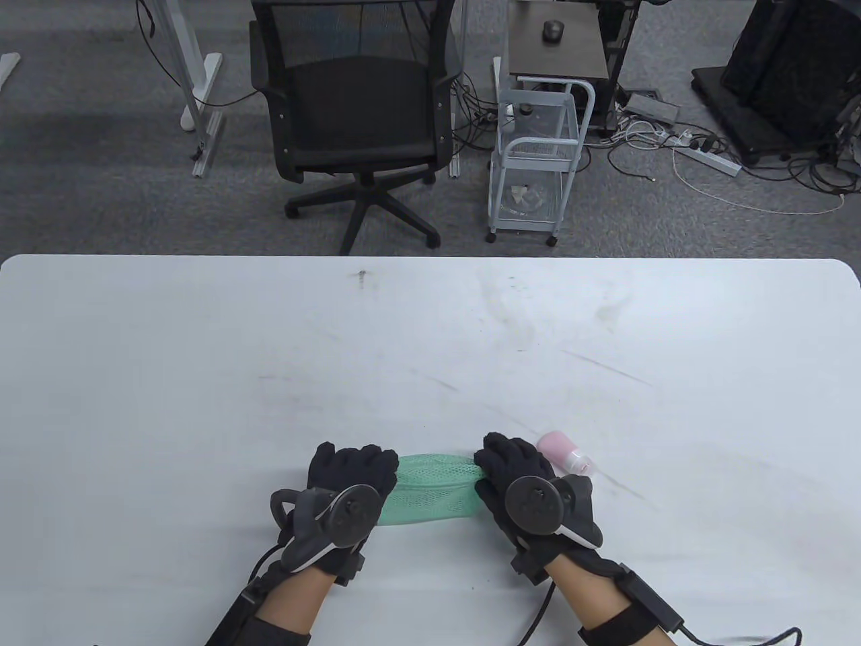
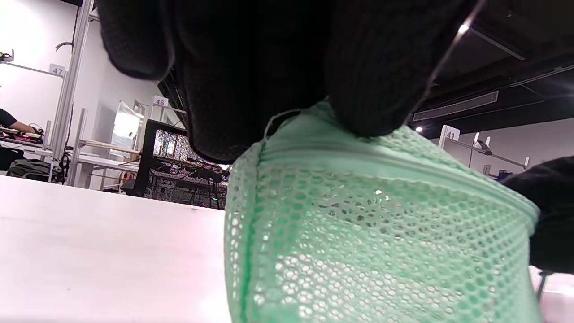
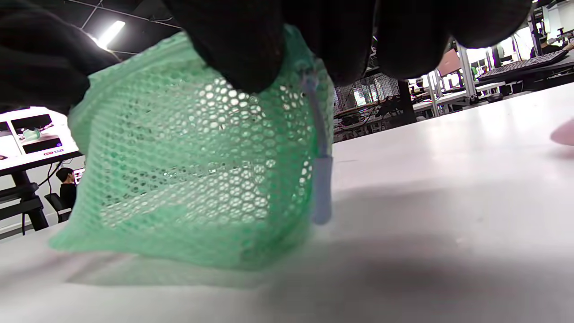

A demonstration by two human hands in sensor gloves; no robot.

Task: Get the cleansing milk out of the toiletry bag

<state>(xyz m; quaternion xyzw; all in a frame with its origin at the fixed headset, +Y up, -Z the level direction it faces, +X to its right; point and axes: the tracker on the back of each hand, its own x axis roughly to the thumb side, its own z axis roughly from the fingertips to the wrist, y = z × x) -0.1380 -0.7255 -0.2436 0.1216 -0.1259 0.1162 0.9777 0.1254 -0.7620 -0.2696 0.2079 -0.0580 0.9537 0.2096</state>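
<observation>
On the counter (image 1: 202,377), you are gripping the green mesh toiletry bag (image 1: 434,488) at both ends, left hand (image 1: 350,481) and right hand (image 1: 518,471) each clamping fingers (image 3: 242,49) onto its top edge. The pink cleansing milk (image 1: 564,452) is lying outside, at two o'clock from your right hand, long axis running ten-to-four.

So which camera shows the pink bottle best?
Table view: the pink bottle lies whole on the table, just beyond the right hand. Right wrist view catches only a pink sliver; left wrist view shows none.
</observation>
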